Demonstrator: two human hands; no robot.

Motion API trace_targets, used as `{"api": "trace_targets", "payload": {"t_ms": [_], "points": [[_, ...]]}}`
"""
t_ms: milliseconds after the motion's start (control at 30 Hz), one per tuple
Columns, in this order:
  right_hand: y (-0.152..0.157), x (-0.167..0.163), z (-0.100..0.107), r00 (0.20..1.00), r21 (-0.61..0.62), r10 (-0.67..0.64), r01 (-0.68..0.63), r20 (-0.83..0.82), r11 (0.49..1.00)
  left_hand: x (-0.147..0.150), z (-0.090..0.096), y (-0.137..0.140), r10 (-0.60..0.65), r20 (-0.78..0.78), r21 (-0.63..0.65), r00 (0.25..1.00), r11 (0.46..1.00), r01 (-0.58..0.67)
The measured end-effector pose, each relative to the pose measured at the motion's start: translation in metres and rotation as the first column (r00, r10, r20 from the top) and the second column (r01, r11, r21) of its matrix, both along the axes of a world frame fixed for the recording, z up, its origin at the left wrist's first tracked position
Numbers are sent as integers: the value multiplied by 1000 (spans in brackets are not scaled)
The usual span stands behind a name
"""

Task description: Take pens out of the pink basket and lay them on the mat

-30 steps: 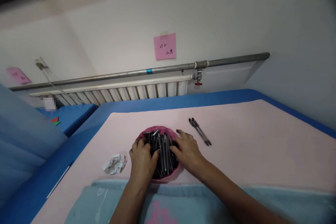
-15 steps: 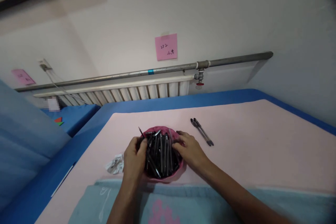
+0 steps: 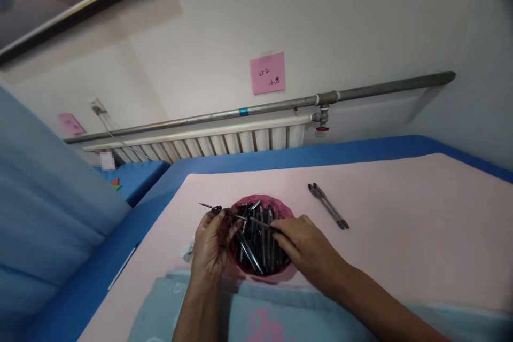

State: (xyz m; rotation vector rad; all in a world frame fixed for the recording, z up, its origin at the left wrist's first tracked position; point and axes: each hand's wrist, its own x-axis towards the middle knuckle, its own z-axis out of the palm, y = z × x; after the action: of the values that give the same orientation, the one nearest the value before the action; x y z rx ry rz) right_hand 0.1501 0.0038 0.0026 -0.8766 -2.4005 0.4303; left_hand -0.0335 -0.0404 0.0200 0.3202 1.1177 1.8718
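Observation:
Over a pink basket (image 3: pixel 276 278) full of black pens (image 3: pixel 260 246), both hands meet along one slim line. My left hand (image 3: pixel 212 240) pinches a thin dark pen refill (image 3: pixel 236 215), whose pointed tip sticks out to the left. My right hand (image 3: pixel 306 243) is closed on the right end of a greyish, see-through pen barrel (image 3: pixel 259 222). Its left end lines up with the refill; whether the refill sits inside it is too small to tell. To the right of the basket, two capped pens (image 3: pixel 328 206) lie side by side on the pink sheet.
A crumpled white tissue (image 3: pixel 187 252) lies behind my left wrist. The pink sheet (image 3: pixel 401 224) covers a blue bed. A light-blue towel (image 3: pixel 200 304) runs along the near edge. Behind are a radiator (image 3: pixel 240 141) and a pipe (image 3: pixel 200 118); a blue curtain (image 3: pixel 40 214) hangs left.
My right hand has left the basket's right side and now grips a pen barrel. The refill in my left hand has tipped from steep to nearly level. The view has shifted slightly left.

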Motion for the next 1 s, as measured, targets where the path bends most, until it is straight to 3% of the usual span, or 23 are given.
{"api": "trace_targets", "payload": {"t_ms": [467, 733, 1000], "points": [[0, 1, -1, 999, 6, -1, 1, 36, 1000, 2, -1, 1, -9, -13, 24, 1000, 1000, 10], [-1, 1, 0, 997, 19, 6, -7, 73, 1000, 2, -3, 0, 20, -143, 27, 990, 999, -17], [-1, 1, -5, 998, 112, -17, 10, 62, 994, 4, -2, 1, 21, -199, 6, 980, 1000, -20]]}}
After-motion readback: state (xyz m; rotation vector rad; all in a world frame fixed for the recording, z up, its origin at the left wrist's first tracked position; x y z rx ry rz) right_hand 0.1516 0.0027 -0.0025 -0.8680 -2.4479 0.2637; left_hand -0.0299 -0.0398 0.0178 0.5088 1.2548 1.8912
